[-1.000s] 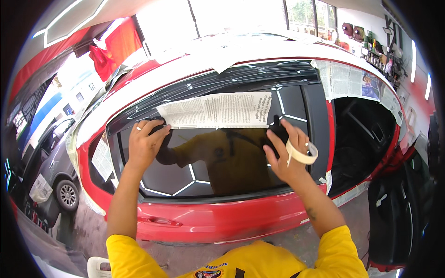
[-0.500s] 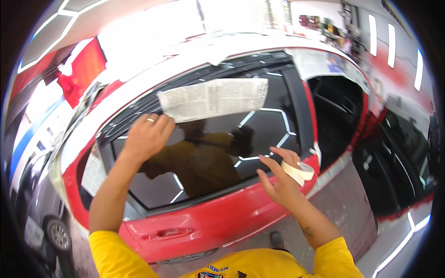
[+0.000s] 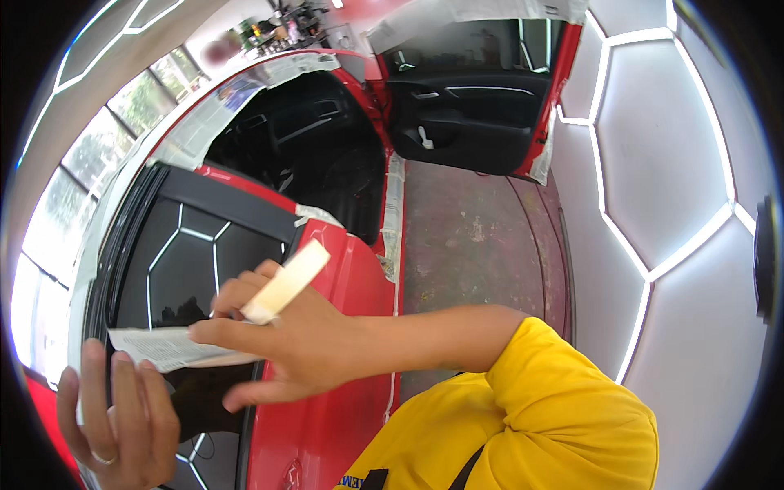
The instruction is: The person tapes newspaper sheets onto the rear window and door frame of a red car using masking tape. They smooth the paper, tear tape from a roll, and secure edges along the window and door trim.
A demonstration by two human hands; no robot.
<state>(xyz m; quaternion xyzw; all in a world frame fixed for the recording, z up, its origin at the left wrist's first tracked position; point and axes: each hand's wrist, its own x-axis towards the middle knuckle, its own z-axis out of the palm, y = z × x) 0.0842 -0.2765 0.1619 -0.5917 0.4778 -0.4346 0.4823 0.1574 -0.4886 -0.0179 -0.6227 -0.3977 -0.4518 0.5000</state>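
A strip of newspaper (image 3: 167,347) lies along the dark side window (image 3: 167,286) of a red car's closed door. My left hand (image 3: 122,420), a ring on one finger, is at the lower left beside the upper window frame. Its fingers are stretched out near the newspaper's end, and it appears to hold nothing. My right hand (image 3: 306,343) reaches across the door and carries a roll of cream masking tape (image 3: 287,282) on its back-side fingers. Its thumb and another finger extend over the newspaper; whether they touch it is unclear.
Ahead, another car door (image 3: 469,106) stands wide open, with newspaper along its frame. More newspaper (image 3: 200,126) covers the roof edge by the dark door opening. A hose or cable (image 3: 551,245) runs along the concrete floor (image 3: 457,229). Grey wall panels with hexagonal lights (image 3: 670,122) stand at right.
My view has turned right, toward the open door. My right hand has moved from the window's lower edge over to the newspaper, bringing the tape roll along. My left hand's fingers have straightened.
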